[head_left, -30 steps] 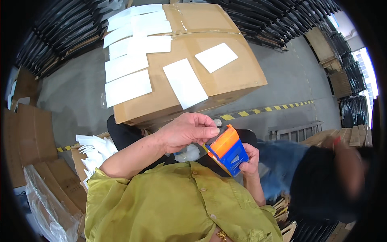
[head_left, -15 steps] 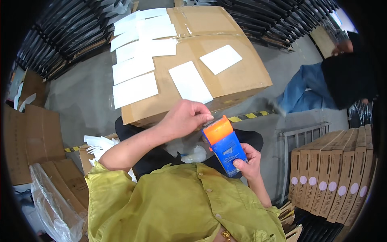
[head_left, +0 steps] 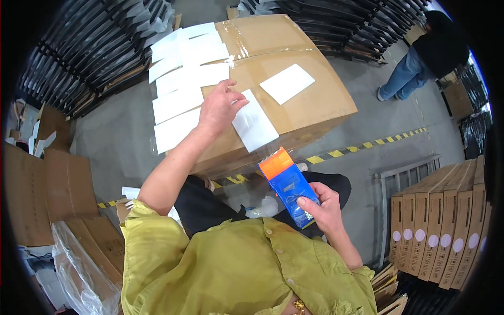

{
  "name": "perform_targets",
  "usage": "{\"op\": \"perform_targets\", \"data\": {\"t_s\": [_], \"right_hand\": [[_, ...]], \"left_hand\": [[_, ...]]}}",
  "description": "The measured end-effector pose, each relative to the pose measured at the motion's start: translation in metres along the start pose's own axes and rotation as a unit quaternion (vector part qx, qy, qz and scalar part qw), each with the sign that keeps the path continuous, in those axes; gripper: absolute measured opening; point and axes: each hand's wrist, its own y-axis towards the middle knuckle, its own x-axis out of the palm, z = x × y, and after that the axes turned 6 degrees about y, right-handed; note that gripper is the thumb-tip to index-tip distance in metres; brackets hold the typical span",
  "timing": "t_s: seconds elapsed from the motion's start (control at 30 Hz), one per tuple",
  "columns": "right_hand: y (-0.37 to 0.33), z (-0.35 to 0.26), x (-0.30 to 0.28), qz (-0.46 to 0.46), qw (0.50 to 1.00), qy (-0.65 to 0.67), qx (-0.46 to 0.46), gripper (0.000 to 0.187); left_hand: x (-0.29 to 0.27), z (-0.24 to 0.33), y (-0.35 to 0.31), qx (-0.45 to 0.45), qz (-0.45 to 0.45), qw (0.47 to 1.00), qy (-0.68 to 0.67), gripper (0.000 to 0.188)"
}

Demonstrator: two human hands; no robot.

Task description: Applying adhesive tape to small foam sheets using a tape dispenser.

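Observation:
My right hand [head_left: 323, 205] is wrapped round a blue tape dispenser [head_left: 294, 191] with an orange head and a toothed edge, held in front of my lap. Over the big brown carton [head_left: 320, 100], my left hand [head_left: 220, 107] has its thumb and forefinger pinched together; whatever lies between them is too fine to make out. Just beside those fingertips lies a white paper sheet [head_left: 254, 123], partly covered by them. A second white sheet [head_left: 287, 84] rests to its right. Several more white sheets [head_left: 178, 105] overlap along the carton's left side.
Flat brown boxes [head_left: 425, 231] stand in a row at right, by a grey metal frame [head_left: 407, 170]. Opened cartons [head_left: 68, 184] and clear plastic [head_left: 79, 268] are at left. Black racks [head_left: 362, 26] stand behind. A person [head_left: 428, 52] is at the far right.
My left hand has moved from the dispenser's toothed edge up and left over the carton. The dispenser stays in my right hand. The person at right is farther away.

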Motion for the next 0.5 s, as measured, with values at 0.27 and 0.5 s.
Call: {"op": "perform_targets", "data": {"t_s": [0.27,0.5], "right_hand": [[0.018,-0.004,0.0,0.014,1.0,-0.011,0.007,0.035],[0.024,0.006,-0.002,0.006,0.999,0.005,0.032,0.036]], "left_hand": [[0.025,-0.013,0.004,-0.027,-0.047,0.997,0.052,0.012],[0.021,0.008,0.007,-0.091,0.08,0.974,0.19,0.031]]}}
